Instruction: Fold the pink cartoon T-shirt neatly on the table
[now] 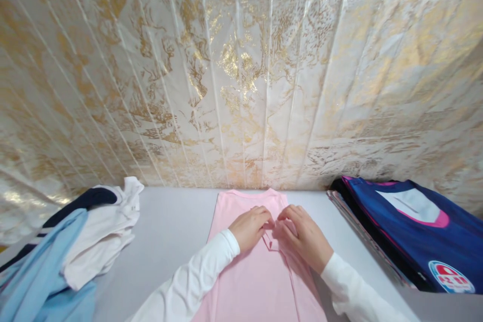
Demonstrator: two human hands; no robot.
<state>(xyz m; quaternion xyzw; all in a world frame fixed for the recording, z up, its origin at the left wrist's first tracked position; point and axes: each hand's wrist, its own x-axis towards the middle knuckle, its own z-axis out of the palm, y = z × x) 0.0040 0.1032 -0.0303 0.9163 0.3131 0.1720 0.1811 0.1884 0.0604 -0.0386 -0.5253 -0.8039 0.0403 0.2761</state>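
Observation:
A pink shirt [249, 282] lies spread on the table, its neckline at the far end and its right side folded inward along a long edge. Over its upper right part, my left hand [249, 227] pinches a small folded piece of the pink fabric, which looks like a sleeve. Close beside it, my right hand [308, 237] grips the same fabric from the right, fingers curled down onto the cloth. A small flap with an angled edge shows below the fingertips. The fingertips partly hide the cloth between them.
On the left lies a loose heap of clothes: a light blue garment [56, 266], a white one [101, 246] and a navy one [81, 201]. Folded clothes are stacked at right, topped by a blue shirt [407, 231]. Behind the table [169, 241] rises a gold-patterned wall covering [241, 85].

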